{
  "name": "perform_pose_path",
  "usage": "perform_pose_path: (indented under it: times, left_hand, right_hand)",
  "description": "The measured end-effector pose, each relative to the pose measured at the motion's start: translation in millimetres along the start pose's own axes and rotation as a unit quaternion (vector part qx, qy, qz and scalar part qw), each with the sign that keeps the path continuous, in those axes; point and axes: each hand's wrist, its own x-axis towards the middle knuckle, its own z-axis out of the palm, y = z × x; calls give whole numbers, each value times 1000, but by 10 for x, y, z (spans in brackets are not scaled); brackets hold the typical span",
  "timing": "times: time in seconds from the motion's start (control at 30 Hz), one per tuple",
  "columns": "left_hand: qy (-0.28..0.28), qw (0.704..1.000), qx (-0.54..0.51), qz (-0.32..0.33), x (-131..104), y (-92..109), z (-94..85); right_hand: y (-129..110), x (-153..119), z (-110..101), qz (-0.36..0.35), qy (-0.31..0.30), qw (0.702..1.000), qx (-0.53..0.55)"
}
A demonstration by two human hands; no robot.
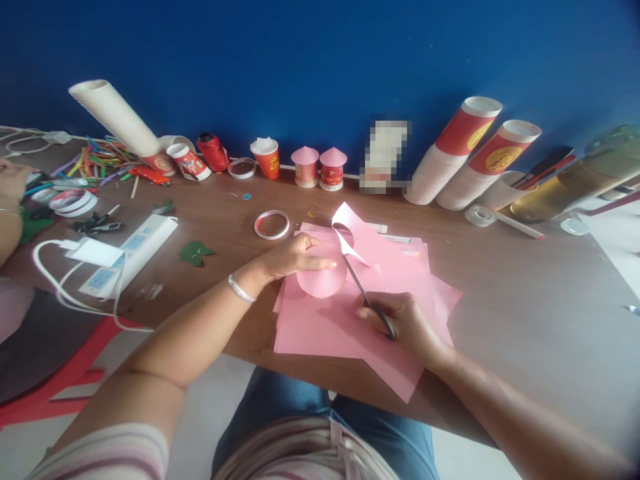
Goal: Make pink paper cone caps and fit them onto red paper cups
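Note:
My left hand (307, 257) pinches a round piece of pink paper (323, 283), thumb lying across its top. In my right hand (400, 323) is a pair of scissors (367, 300) with dark handles, its blades at the right edge of the round piece. A curling offcut of pink paper (349, 217) rises beyond the blades. Underneath lies a loose stack of pink paper sheets (315, 333), spread at uneven angles on the brown table (245, 333). Whether the offcut is still joined to the round piece I cannot tell.
Along the blue wall stand paper cups with pink cone tops (333, 160), stacked paper cups (457, 153) and red thread (213, 152). Tape rings (271, 225), a green cutout (196, 253) and a power strip (130, 257) lie left. Another person's arm (10, 213) shows at the left edge.

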Motion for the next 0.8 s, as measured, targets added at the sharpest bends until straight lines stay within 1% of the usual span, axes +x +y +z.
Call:
perform_pose_path:
  times: [0.1, 0.2, 0.27, 0.33, 0.47, 0.6, 0.7, 0.8]
  left_hand:
    - [-65, 998, 8, -25, 4, 23, -18]
    - [-95, 995, 16, -28, 8, 22, -34]
    - [-98, 995, 22, -27, 10, 6, -40]
    - [-91, 995, 22, -20, 9, -13, -39]
    - [-69, 998, -2, -10, 6, -41, -18]
    - [-34, 999, -33, 6, 7, -52, 24]
    - [-11, 998, -49, 25, 7, -54, 58]
    - [14, 997, -69, 28, 11, -63, 80]
  right_hand:
    - [1, -7, -1, 2, -2, 1000, 5]
    - [6, -12, -4, 0, -5, 1000, 2]
    - [15, -13, -4, 0, -3, 1000, -1]
    - [29, -12, 1, 3, 3, 1000, -5]
    - [69, 1, 14, 11, 41, 999, -29]
    - [85, 17, 12, 23, 75, 996, -40]
    - [84, 18, 5, 26, 87, 994, -54]
    - [91, 17, 0, 21, 88, 994, -60]
